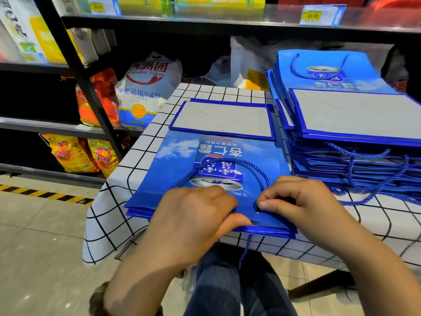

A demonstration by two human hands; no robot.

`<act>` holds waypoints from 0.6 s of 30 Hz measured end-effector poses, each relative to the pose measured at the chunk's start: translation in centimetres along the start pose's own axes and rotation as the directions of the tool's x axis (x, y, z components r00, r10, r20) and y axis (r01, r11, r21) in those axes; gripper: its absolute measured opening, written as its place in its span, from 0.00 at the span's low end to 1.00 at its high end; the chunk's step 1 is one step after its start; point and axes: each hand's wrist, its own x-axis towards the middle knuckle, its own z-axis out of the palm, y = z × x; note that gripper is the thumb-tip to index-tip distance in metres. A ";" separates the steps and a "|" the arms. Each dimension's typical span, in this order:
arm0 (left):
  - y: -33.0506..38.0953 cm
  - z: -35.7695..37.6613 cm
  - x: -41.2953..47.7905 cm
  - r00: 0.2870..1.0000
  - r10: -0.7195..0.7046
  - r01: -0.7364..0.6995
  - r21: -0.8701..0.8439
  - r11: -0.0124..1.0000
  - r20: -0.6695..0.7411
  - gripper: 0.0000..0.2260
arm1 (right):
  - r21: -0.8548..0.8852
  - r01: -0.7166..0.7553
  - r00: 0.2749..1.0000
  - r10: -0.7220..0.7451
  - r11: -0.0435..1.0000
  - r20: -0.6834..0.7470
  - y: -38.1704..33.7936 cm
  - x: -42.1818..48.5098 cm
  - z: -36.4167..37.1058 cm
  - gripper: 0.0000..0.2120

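Pinching firmly, right hand [303,201] holds the blue cord [227,161] at a hole near the bag's edge; left hand [198,215] grips that edge. Bag [177,165] lies flat on the checked table [136,153], beside 1 stack [355,160]. Advise drawing the cord slowly, edge held down.

Table [107,215] middle taken by flat blue bag [182,169], near edge to almost far edge. Its rope handle [227,163] loops loose on top and could snag. Left hand [193,215] and right hand [303,201] crowd the near edge. Right side blocked by the tall stack of bags [355,124], with only a narrow gap to the flat bag. Stack cords [364,197] spill over the near right corner. Bare cloth strip runs along the left edge and is passable. Far edge is tight: flour sack [145,87] and plastic bags [246,65] sit just behind, shelf board [227,19] overhead.
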 end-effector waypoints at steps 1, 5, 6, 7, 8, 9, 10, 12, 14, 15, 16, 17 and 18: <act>0.0 0.2 0.0 0.999 0.010 -0.010 0.008 1.000 -0.043 0.21 | -0.023 0.010 1.000 -0.010 1.000 0.014 0.0 0.0 0.1 0.12; 0.0 0.9 0.0 0.982 -0.003 0.004 0.003 1.000 -0.191 0.21 | -0.072 0.056 0.991 -0.047 0.996 0.126 -0.3 -0.3 -0.1 0.13; 0.1 0.9 0.1 0.976 -0.030 0.031 0.001 1.000 -0.217 0.20 | -0.013 0.032 0.986 -0.029 0.999 0.166 -0.5 -0.4 -0.3 0.17; 0.3 0.9 0.3 0.969 -0.058 0.060 0.002 0.998 -0.241 0.19 | 0.010 0.004 0.980 -0.005 1.000 0.199 -0.6 -0.4 -0.5 0.18; 0.5 0.8 0.4 0.961 -0.083 0.086 -0.003 0.996 -0.264 0.18 | -0.002 -0.001 0.978 0.001 1.000 0.207 -0.6 -0.5 -0.5 0.18; 0.8 0.8 0.6 0.950 -0.111 0.109 -0.025 0.994 -0.293 0.16 | -0.052 0.015 0.982 -0.005 0.999 0.190 -0.6 -0.4 -0.4 0.18; 1.1 0.8 0.7 0.935 -0.142 0.129 -0.063 0.990 -0.325 0.14 | -0.093 0.025 0.987 -0.009 0.995 0.160 -0.5 -0.3 -0.2 0.16; 2.0 0.8 0.8 0.916 -0.215 0.177 -0.139 0.974 -0.339 0.13 | -0.143 0.018 0.994 -0.003 0.990 0.108 -0.6 0.0 0.0 0.11; 2.8 1.0 0.9 0.930 -0.271 0.256 -0.092 0.962 -0.248 0.14 | -0.155 0.011 0.996 0.003 0.988 0.088 -0.7 0.1 0.0 0.11; 3.1 1.2 1.0 0.937 -0.299 0.294 -0.053 0.954 -0.179 0.16 | -0.177 0.005 0.996 0.011 0.984 0.088 -0.8 0.1 -0.1 0.12; 3.4 1.4 1.1 0.936 -0.330 0.329 -0.028 0.944 -0.122 0.18 | -0.201 0.004 0.996 0.015 0.980 0.090 -0.9 0.2 -0.2 0.12; 3.6 1.5 1.2 0.930 -0.357 0.357 -0.011 0.934 -0.092 0.19 | -0.222 0.001 0.996 0.020 0.975 0.091 -1.1 0.2 -0.3 0.12; 3.7 1.5 1.4 0.924 -0.374 0.376 0.007 0.927 -0.076 0.19 | -0.233 -0.002 0.996 0.023 0.972 0.085 -1.2 0.2 -0.2 0.12</act>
